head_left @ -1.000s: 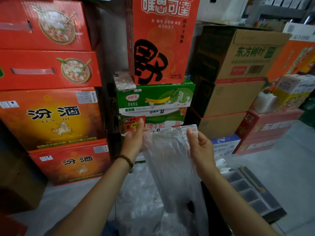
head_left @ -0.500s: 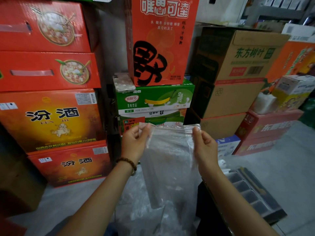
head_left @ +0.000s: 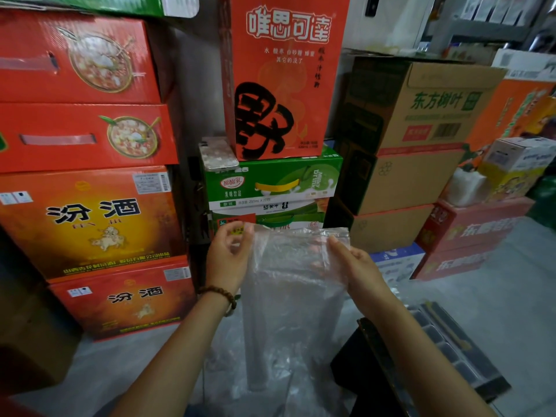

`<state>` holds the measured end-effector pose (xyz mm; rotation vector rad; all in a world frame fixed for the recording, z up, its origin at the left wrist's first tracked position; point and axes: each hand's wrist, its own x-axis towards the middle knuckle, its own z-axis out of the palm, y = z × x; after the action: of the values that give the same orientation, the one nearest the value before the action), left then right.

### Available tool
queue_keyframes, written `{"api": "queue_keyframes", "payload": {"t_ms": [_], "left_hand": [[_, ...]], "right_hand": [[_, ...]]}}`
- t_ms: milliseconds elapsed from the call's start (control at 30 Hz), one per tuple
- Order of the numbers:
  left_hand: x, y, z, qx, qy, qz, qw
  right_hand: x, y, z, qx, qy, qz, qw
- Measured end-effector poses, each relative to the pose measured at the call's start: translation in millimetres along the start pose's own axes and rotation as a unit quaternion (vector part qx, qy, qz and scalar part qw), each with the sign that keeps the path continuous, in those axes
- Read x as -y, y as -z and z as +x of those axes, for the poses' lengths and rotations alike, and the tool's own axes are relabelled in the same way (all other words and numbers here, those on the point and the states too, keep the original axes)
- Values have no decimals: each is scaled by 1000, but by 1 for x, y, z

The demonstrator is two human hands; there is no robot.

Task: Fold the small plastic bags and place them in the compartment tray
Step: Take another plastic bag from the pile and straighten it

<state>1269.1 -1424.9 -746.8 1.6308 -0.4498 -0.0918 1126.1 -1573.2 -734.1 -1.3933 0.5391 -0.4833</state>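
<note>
The clear rectangular plastic bag point(head_left: 294, 296) hangs toward 6 o'clock, top corners pinched by the left hand point(head_left: 230, 255) at 9 o'clock, right hand point(head_left: 359, 263) at 3.

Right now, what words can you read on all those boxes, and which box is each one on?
"唯思可達": tall red box.
"汾酒": orange box, and the red box under it.
"东方树叶": brown carton.
"酸酸乳", "Milky Drink": green box.
White stickers, small print: too blurred to read.
The plastic bag: no writing seen.
</note>
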Motion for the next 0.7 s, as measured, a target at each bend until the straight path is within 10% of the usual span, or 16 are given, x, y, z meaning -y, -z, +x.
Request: {"api": "queue_keyframes", "payload": {"t_ms": [133,433,700], "left_hand": [[2,-5,-3,-16,-11,21,1000],[-10,-22,-22,223,64,-61,971],[-18,-20,-24,227,75,-142,961]], "right_hand": [[-3,-5,5,-14,-6,53,998],[-5,-27,-1,99,16,88,991],[0,-31,-1,120,2,127,985]]}}
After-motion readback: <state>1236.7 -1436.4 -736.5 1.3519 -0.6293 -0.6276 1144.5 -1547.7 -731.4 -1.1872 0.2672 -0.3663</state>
